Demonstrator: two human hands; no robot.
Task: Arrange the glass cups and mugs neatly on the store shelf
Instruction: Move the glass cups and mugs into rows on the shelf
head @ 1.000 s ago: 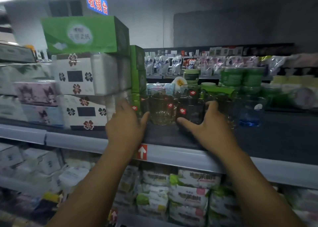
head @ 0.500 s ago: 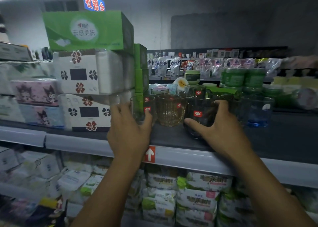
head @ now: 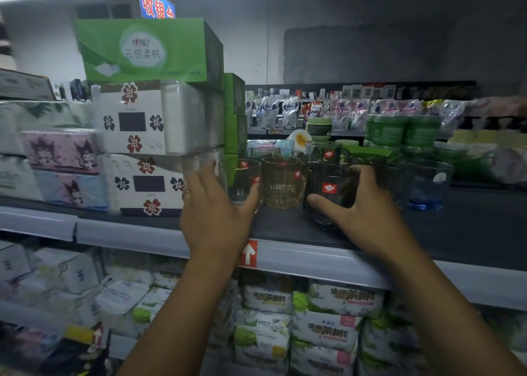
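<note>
- Glass cups and mugs (head: pixel 285 173) stand upright in a tight cluster near the front of the dark top shelf (head: pixel 470 233). Stacked tissue packs (head: pixel 137 153) are on their left and green jars (head: pixel 405 130) are far right.
- Left hand (head: pixel 216 213): the fingers wrap the left side of a clear cup (head: pixel 239 181) and the thumb presses its right side, so the cup is clasped.
- A ribbed amber cup (head: pixel 281 193) stands just right of the clear cup, and no hand touches it.
- Right hand (head: pixel 368 218): the thumb lies across the near face of a dark glass mug (head: pixel 328 193) bearing a red label, and the fingers curl round its right side, closed on the mug.
- A blue-tinted cup (head: pixel 425 184) stands right of that hand, apart from it.
- Further glasses stand behind, partly hidden.
- A red arrow label (head: pixel 248 254) sits on the shelf's front rail, between the two wrists.
</note>
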